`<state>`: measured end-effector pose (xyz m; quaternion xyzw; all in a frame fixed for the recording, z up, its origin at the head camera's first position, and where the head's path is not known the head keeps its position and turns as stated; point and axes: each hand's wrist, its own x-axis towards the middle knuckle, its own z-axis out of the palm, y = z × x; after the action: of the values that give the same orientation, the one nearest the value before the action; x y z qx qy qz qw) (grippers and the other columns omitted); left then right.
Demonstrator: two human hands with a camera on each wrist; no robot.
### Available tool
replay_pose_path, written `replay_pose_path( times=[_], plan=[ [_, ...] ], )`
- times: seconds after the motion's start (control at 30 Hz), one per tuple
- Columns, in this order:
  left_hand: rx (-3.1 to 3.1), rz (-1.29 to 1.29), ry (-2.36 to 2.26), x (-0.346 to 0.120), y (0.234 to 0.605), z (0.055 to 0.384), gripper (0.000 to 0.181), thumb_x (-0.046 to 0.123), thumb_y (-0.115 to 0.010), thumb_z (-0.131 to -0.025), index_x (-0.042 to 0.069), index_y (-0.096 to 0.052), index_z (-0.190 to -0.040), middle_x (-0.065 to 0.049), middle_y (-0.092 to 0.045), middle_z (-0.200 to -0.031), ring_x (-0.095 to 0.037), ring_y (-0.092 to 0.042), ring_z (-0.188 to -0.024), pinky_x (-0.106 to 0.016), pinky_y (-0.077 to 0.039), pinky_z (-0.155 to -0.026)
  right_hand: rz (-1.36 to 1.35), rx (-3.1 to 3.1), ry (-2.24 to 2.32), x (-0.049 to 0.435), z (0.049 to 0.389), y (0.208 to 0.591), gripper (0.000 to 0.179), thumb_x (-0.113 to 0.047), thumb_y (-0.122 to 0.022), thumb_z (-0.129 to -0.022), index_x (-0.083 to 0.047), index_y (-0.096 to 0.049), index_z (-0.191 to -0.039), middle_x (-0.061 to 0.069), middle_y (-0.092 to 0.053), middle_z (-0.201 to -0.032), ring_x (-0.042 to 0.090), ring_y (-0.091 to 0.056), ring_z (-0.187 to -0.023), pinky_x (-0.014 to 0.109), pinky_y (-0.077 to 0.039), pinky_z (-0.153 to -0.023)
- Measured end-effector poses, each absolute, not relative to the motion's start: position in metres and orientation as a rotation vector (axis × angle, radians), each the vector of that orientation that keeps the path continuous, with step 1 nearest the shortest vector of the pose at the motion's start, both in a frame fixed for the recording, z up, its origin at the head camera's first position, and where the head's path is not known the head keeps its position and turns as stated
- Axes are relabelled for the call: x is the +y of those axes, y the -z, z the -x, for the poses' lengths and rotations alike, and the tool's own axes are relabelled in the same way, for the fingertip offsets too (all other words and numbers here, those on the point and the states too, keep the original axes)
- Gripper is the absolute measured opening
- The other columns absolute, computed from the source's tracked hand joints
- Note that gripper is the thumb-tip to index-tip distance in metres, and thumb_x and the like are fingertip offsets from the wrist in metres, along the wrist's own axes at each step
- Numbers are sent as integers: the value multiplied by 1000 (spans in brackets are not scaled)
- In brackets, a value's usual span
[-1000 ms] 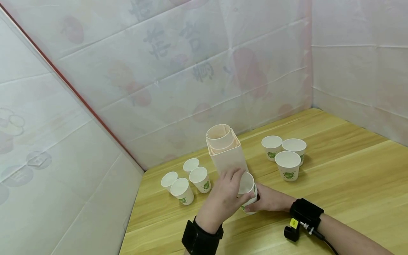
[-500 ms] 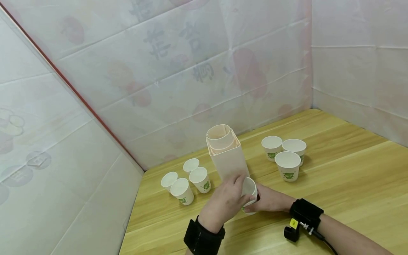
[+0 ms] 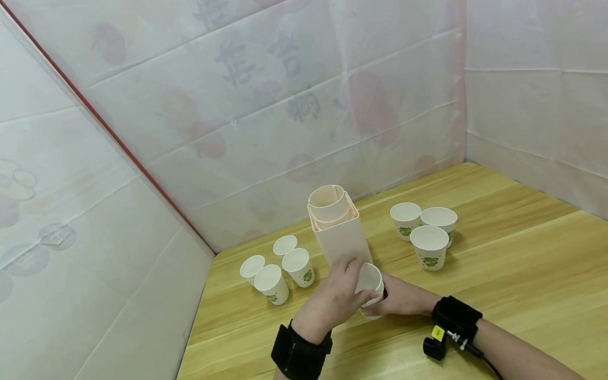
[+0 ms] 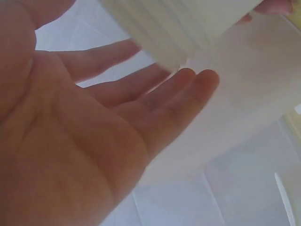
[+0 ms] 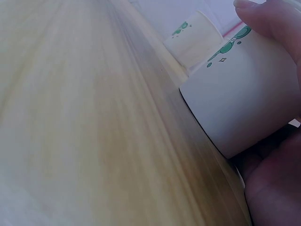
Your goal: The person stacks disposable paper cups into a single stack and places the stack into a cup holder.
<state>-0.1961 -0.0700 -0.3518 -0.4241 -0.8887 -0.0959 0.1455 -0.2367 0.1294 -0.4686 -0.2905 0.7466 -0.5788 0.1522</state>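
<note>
A stack of nested white paper cups (image 3: 369, 281) with green print stands on the table in front of the tall cream holder (image 3: 341, 240). My right hand (image 3: 404, 295) grips the stack from the right, low on its side, its thumb across the near face. In the right wrist view the bottom of the outer cup (image 5: 244, 99) sits at the wood surface. My left hand (image 3: 334, 298) holds the stack by its rim from the left, thumb on the near side and fingers behind. The left wrist view shows those fingertips (image 4: 207, 80) right at the layered rims.
Several paper cups (image 3: 272, 285) stand grouped on the left of the table (image 3: 513, 264). Three more, including a front cup (image 3: 429, 247), stand at the right. The holder has a round tube (image 3: 328, 203) inside it. A printed cloth wall (image 3: 266, 132) rises behind.
My left hand has moved down with the inner cup, which now sits deeper in the stack. The right hand stays in place; little differs over the last half second.
</note>
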Motion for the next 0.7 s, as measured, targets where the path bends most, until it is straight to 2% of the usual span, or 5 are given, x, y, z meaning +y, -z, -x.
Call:
replay_pose_path(
  times=[0.17,0.4,0.7],
  plan=[
    [-2540,1177,452,-80,338,197,50,31,-66,-96,5,-52,-136,-12,-55,-136,-23,-57,-124,-31,-53,-98,842,2140,1652,130,237,468,66,-23,-75,-88,-12,-38,-141,8,-55,-130,21,-57,-117,30,-46,-98],
    [-2421,1019,665,-104,322,203,36,21,-64,-97,11,-58,-131,-7,-59,-132,-22,-56,-126,-35,-50,-102,831,2144,1660,130,238,469,71,-23,-77,-86,-12,-37,-144,6,-53,-135,25,-52,-125,48,-37,-106],
    [-2444,575,726,-145,320,220,40,14,-70,-92,11,-58,-131,-15,-57,-131,-33,-58,-121,-47,-53,-96,797,2162,1653,130,238,470,75,-25,-78,-86,-10,-35,-145,7,-52,-138,30,-47,-129,49,-36,-107]
  ],
)
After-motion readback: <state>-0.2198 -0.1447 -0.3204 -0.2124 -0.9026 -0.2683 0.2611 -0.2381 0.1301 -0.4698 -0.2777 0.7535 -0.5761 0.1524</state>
